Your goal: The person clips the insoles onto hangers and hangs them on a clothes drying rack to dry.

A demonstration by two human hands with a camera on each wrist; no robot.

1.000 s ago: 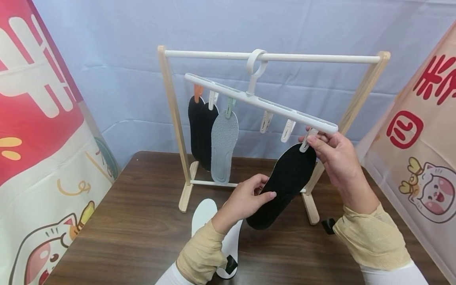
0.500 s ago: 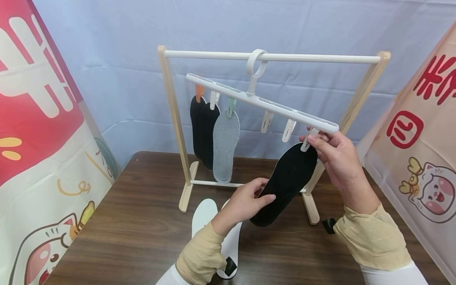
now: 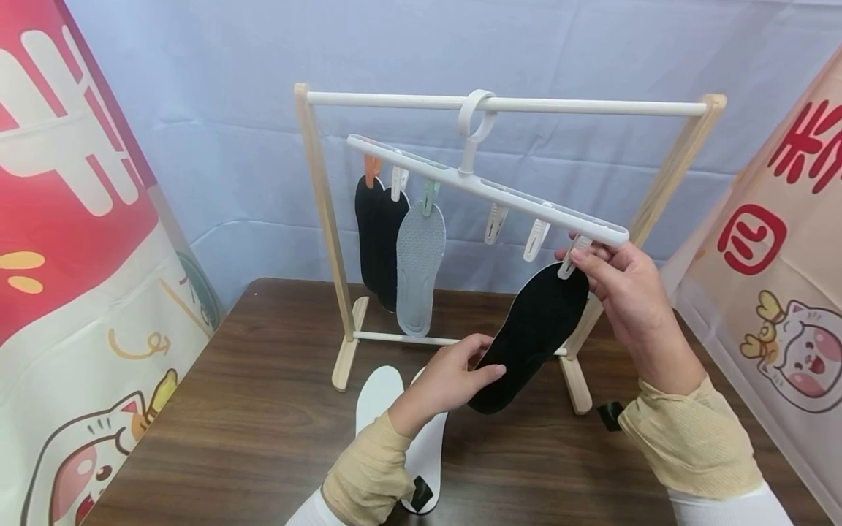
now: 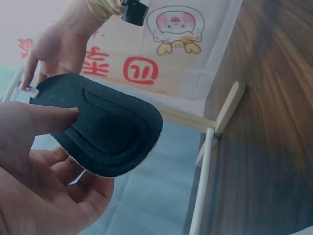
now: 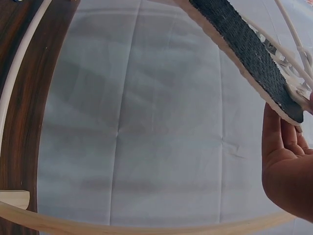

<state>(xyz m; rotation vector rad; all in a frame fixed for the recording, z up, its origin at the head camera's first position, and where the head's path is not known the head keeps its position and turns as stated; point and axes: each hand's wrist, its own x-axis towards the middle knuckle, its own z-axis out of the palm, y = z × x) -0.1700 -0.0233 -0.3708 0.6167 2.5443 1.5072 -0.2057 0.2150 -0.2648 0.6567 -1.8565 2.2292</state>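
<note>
A black insole [image 3: 536, 329] slants beneath the right end of a white clip hanger [image 3: 487, 188]. My left hand [image 3: 454, 372] pinches the insole's lower left edge, thumb on the black face and fingers behind, as the left wrist view also shows. At its upper end, my right hand [image 3: 621, 285] pinches the white clip [image 3: 574, 257], whose tips lie over the insole's edge. The hanger tilts down toward the right hand. From its left half hang two black insoles [image 3: 378, 241], under an orange clip and a white clip, and a grey insole [image 3: 421, 270] under a green clip.
The hanger hooks over the top bar [image 3: 592, 107] of a wooden-legged rack. Two vacant white clips [image 3: 537, 239] hang between the grey insole and my right hand. White insoles [image 3: 380, 398] lie on the brown table [image 3: 263, 409], partly under my left forearm. Printed cloths flank the table.
The held black insole has shifted slightly up and right, with both hands keeping their grip. The hanging insoles have drifted slightly right.
</note>
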